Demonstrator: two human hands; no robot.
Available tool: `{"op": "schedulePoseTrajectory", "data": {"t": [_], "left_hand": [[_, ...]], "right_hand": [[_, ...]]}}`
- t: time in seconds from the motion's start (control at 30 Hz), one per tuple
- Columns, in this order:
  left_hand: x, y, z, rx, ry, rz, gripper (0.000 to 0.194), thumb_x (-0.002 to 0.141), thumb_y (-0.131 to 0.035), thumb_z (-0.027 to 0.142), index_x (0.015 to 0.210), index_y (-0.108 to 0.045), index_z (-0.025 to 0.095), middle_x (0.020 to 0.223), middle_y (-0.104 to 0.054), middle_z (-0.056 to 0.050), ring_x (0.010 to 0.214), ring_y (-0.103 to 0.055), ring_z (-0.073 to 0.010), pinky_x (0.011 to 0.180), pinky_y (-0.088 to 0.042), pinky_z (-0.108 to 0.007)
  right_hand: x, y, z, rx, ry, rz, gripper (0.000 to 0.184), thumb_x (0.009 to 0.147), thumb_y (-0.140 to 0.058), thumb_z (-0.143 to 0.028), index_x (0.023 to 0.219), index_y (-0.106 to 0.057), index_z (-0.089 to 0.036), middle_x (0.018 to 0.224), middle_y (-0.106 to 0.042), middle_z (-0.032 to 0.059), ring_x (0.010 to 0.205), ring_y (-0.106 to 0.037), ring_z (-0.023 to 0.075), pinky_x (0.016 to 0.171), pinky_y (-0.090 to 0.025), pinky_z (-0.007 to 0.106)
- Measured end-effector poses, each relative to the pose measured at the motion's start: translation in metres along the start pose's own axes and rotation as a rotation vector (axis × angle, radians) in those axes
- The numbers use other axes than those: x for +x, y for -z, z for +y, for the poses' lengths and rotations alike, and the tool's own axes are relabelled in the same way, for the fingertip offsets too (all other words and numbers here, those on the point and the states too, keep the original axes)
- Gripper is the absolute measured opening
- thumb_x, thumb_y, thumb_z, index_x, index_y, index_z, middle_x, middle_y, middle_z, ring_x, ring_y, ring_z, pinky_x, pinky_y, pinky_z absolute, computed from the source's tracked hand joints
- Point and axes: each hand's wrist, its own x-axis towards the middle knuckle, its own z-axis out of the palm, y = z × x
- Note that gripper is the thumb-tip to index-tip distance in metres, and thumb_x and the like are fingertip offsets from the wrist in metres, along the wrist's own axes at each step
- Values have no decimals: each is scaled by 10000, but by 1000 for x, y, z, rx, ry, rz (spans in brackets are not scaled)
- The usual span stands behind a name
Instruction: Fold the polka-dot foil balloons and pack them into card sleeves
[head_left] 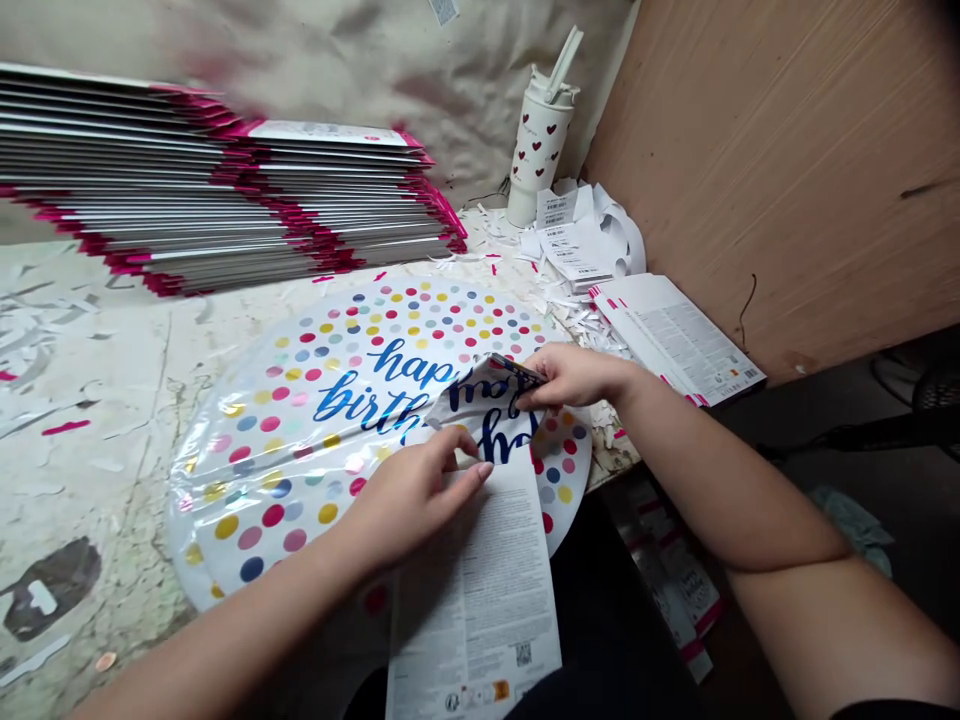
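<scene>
A stack of flat round foil balloons (pixel 300 440), white with coloured dots and blue "happy birthday" lettering, lies on the table in front of me. My right hand (pixel 570 376) is closed on a folded foil balloon (pixel 491 400) with the same lettering, pinching its upper right edge. The lower edge of this folded balloon meets the top of a white printed packet (pixel 487 590); whether it is inside cannot be seen. My left hand (pixel 424 490) pinches the packet's top edge between thumb and fingers. The packet hangs over the table's front edge towards my lap.
Long stacks of pink-edged packets (pixel 300 200) stand along the back. A white tumbler with hearts (pixel 538 150), a curled label strip (pixel 574 240) and more flat packets (pixel 682 330) are at the right, beside a wooden panel (pixel 787 160). Paper scraps (pixel 37 330) litter the table.
</scene>
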Motion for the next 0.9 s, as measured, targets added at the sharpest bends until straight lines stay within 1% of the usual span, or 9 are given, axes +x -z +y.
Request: {"op": "schedulePoseTrajectory", "data": {"t": [0.13,0.23,0.33,0.4,0.47,0.53,0.6,0.8,0.9], "left_hand": [[-7,-2,16,380,-252,254,235,873,-380,231,699,-530,179,642,-594,-37,623,-559,-206,601,-411,-338],[-11,-4,25,496,-257,247,188,834,-400,125,700,-519,180,636,-578,-30,579,-544,-210,547,-408,-340],[-14,-3,26,464,-211,193,146,824,-421,131,725,-515,184,660,-577,-24,601,-554,-208,561,-430,-344],[-16,-2,25,412,-183,169,117,820,-426,138,755,-515,182,698,-585,-25,634,-562,-204,588,-443,-343],[-17,-1,23,374,-157,153,115,820,-417,137,766,-511,177,723,-589,-30,650,-561,-196,602,-447,-337],[-19,-1,23,351,-145,157,132,828,-400,137,756,-505,172,727,-587,-36,654,-553,-190,606,-447,-330],[-21,1,23,335,-150,179,148,837,-386,142,747,-500,171,726,-584,-41,662,-549,-187,613,-447,-326],[-25,5,27,298,-157,183,134,823,-389,146,769,-508,174,775,-605,-57,721,-563,-200,657,-456,-336],[-28,5,29,299,-155,161,144,818,-386,141,805,-525,179,792,-617,-59,722,-567,-199,653,-455,-333]], "right_hand": [[17,21,-24,-137,-66,-276,147,655,-678,-227,733,-645,-106,540,-591,-41,481,-519,69,473,-390,177],[36,22,-43,-228,-160,-392,162,622,-707,-218,711,-636,-102,528,-596,-42,463,-525,72,475,-396,184],[48,14,-57,-289,-194,-452,231,600,-742,-282,684,-626,-101,514,-591,-37,464,-530,85,489,-405,202],[50,7,-61,-311,-149,-423,300,576,-763,-350,699,-637,-107,566,-615,-22,520,-548,94,515,-410,206],[49,1,-64,-292,-60,-282,305,598,-754,-362,750,-645,-121,647,-638,-12,583,-556,95,532,-407,197],[46,-6,-67,-242,-3,-97,225,653,-715,-284,798,-638,-129,682,-637,-9,597,-545,86,525,-397,186],[42,-15,-71,-235,-7,-16,125,677,-669,-195,775,-631,-127,656,-617,-11,566,-522,76,497,-383,180],[36,-40,-82,-303,10,-70,105,639,-644,-129,743,-649,-133,663,-627,-14,567,-536,74,488,-373,165],[33,-42,-82,-350,44,-298,112,623,-588,-69,680,-655,-138,549,-572,-50,502,-498,65,459,-353,169]]}}
